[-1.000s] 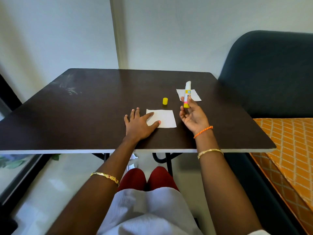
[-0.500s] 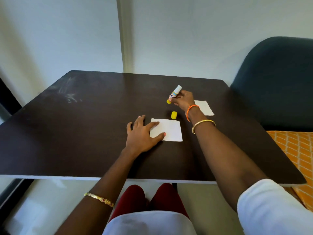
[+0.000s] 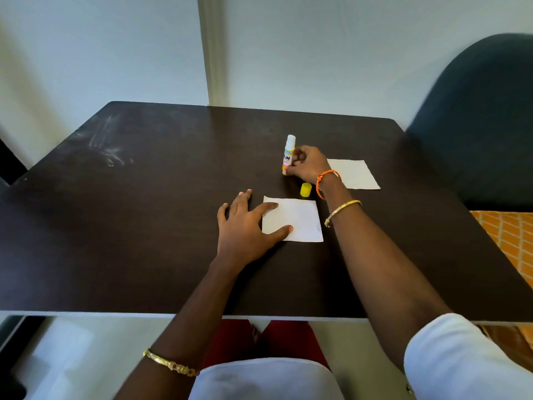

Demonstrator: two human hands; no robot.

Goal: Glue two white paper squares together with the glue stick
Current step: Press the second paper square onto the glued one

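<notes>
Head view: the right hand [image 3: 305, 166] has its grip clamped on the glue stick [image 3: 288, 153], which stands upright and uncapped on the desk [image 3: 144, 197], the yellow cap [image 3: 305, 189] just beside it. The left hand [image 3: 245, 229] lies flat, grip apart, pinning the near paper square [image 3: 297, 219]. The far paper square [image 3: 354, 173] lies apart, unglued. If released carelessly, the narrow stick could topple and smear the desk.

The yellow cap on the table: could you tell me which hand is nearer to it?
Right. The right hand, holding the glue stick upright, sits just beyond the yellow cap; the left hand rests farther away on the near paper square.
</notes>
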